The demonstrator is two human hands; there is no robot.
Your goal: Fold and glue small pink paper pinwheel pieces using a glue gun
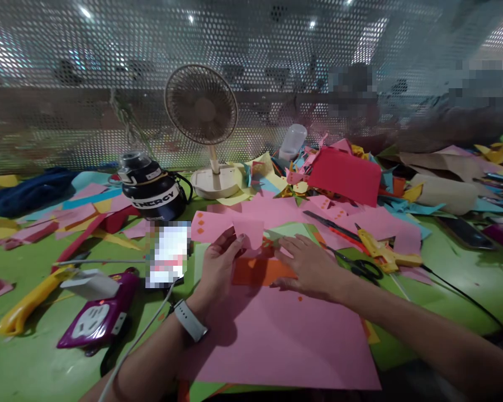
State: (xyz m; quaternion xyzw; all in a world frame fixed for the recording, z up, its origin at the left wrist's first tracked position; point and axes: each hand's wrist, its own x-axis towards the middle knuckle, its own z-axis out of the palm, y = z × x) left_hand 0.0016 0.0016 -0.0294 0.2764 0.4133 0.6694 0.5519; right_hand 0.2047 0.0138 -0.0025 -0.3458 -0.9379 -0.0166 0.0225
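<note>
Between the thumb and fingers of my left hand (224, 259) is a small pink paper piece (249, 231), raised above the work surface. My right hand (304, 262) lies with fingers spread across the right end of an orange paper strip (254, 272), its thumb on the strip's lower edge. Small orange cut bits lie by its fingertips. Beneath both hands is a large pink sheet (276, 346). Just beyond my left hand is a pink strip (205, 224) with small orange diamond shapes on it.
To the right lie black scissors (362, 268), a yellow glue gun (375, 248) with a cord and a black-bladed cutter (329, 222). On the left are a lit phone (167, 254), a purple power strip (98, 312) and a bottle (153, 187). A fan (202, 106) and paper scraps stand behind.
</note>
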